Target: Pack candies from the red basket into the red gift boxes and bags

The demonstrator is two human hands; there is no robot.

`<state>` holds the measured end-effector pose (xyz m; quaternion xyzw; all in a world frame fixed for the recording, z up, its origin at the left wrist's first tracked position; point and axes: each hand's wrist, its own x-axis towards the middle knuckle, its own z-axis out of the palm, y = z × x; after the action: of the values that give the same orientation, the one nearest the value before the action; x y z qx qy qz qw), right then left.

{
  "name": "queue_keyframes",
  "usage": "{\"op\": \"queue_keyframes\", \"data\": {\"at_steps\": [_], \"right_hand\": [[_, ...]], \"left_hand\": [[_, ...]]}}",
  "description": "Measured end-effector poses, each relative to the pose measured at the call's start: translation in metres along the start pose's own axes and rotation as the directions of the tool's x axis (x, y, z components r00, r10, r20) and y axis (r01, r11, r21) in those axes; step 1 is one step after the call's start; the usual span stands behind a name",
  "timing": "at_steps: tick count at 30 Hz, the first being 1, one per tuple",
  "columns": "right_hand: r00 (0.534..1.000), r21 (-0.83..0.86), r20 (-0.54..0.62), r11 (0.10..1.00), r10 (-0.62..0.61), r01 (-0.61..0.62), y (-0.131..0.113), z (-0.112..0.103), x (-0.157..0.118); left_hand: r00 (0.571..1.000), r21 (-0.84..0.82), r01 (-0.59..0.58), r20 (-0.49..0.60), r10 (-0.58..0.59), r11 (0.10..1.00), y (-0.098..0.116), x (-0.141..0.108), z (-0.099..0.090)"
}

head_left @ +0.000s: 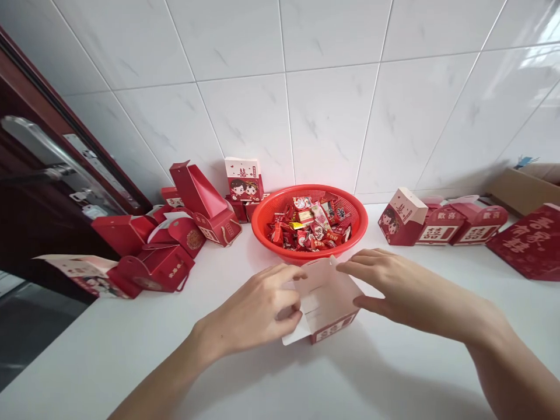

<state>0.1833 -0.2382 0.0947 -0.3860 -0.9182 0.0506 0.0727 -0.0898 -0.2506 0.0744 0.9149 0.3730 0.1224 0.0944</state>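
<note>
A small open-topped cardboard box [332, 294], white inside, red with a pale printed panel [336, 329] outside, sits on the white table [245, 382]. The left hand [265, 302] curls by its left flap [297, 334], whether gripping I can't tell; the right hand [387, 283] arches open at its right side.

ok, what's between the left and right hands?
In the head view, an open-topped paper gift box, white inside showing, sits between the left hand and the right hand.
</note>
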Motion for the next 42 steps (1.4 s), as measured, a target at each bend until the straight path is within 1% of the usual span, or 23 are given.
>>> {"op": "queue_keyframes", "data": {"at_steps": [2, 4, 7, 11, 13, 15, 18, 22, 26, 29, 33, 35, 39, 42], "right_hand": [[0.996, -0.056, 0.048, 0.995, 0.08, -0.077, 0.006, 0.0, -0.004], [0.988, -0.085, 0.087, 0.989, 0.129, -0.122, 0.009, 0.001, -0.006], [0.981, -0.056, 0.151, 0.992, 0.122, -0.115, 0.009, 0.004, -0.007], [0.957, -0.032, 0.269, 0.994, 0.114, -0.109, 0.001, 0.007, -0.003], [0.943, -0.017, 0.317, 0.994, 0.103, -0.104, -0.004, 0.007, 0.0], [0.936, 0.012, 0.341, 0.995, 0.088, -0.098, -0.007, 0.008, 0.002], [0.934, 0.035, 0.348, 0.994, 0.082, -0.101, -0.009, 0.009, 0.005], [0.928, 0.025, 0.356, 0.992, 0.11, -0.127, -0.008, 0.012, 0.006], [0.916, 0.021, 0.383, 0.99, 0.119, -0.137, -0.009, 0.013, 0.007], [0.925, -0.002, 0.363, 0.993, 0.114, -0.122, -0.011, 0.013, 0.008], [0.951, -0.056, 0.278, 0.99, 0.137, -0.127, -0.01, 0.012, 0.011], [0.959, -0.048, 0.252, 0.991, 0.133, -0.125, -0.007, 0.011, 0.011], [0.979, 0.06, 0.177, 0.992, 0.1, -0.112, 0.004, 0.006, 0.009], [0.996, 0.2, 0.069, 0.977, 0.055, -0.067, 0.017, -0.002, 0.009]], "left_hand": [[0.996, 0.029, 0.077, 0.041, -0.078, 0.997, 0.006, -0.001, 0.0], [0.987, 0.058, 0.14, 0.076, -0.144, 0.988, 0.012, -0.002, 0.0], [0.972, 0.063, 0.21, 0.099, -0.215, 0.976, 0.018, -0.004, 0.0], [0.939, 0.01, 0.312, 0.146, -0.31, 0.95, 0.021, -0.008, -0.003], [0.926, -0.012, 0.332, 0.193, -0.323, 0.943, 0.021, -0.011, -0.005], [0.917, -0.03, 0.337, 0.236, -0.321, 0.941, 0.022, -0.012, -0.005], [0.896, -0.034, 0.369, 0.28, -0.345, 0.929, 0.021, -0.013, 0.0], [0.859, -0.021, 0.42, 0.331, -0.39, 0.907, 0.019, -0.011, 0.007], [0.857, -0.057, 0.426, 0.346, -0.382, 0.903, 0.017, -0.011, 0.01], [0.865, -0.063, 0.431, 0.314, -0.392, 0.9, 0.016, -0.009, 0.009], [0.882, -0.053, 0.426, 0.249, -0.401, 0.903, 0.013, -0.003, 0.009], [0.89, -0.046, 0.415, 0.229, -0.395, 0.908, 0.012, -0.001, 0.01], [0.908, -0.016, 0.384, 0.189, -0.374, 0.923, 0.016, 0.0, 0.013], [0.923, -0.025, 0.343, 0.193, -0.332, 0.939, 0.019, -0.002, 0.013]]}}
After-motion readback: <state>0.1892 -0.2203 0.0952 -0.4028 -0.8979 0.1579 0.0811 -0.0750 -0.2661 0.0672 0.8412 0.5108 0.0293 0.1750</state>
